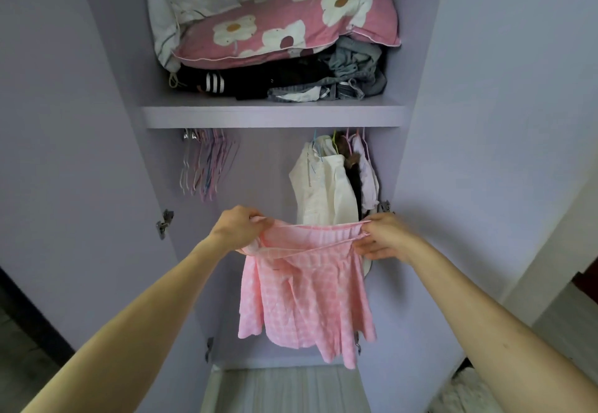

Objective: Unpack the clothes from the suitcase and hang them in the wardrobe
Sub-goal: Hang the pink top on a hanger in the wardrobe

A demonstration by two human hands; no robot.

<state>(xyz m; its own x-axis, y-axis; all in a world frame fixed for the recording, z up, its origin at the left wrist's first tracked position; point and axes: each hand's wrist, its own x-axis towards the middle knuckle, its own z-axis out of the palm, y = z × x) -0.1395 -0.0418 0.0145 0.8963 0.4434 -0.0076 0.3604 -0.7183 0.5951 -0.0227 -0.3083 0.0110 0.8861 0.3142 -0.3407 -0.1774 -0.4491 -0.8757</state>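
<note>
Left hand [238,226] and right hand [386,239] apart, each pinching the top hem of the pink checked cloth garment [307,299], spread before the open lilac wardrobe [259,173]. Possibly no hanger inside yet. Risk: one-handed reach for the bare pastel wire hangers [207,163], then sag, slip, drop.

Soft, diffuse light, fairly dim, with a cool violet cast. The wardrobe [259,170] interior darkens under the shelf [275,116] and toward the lower left corner. Wide-angle distortion bows the vertical edges outward. Fine detail looks slightly smeared throughout.
</note>
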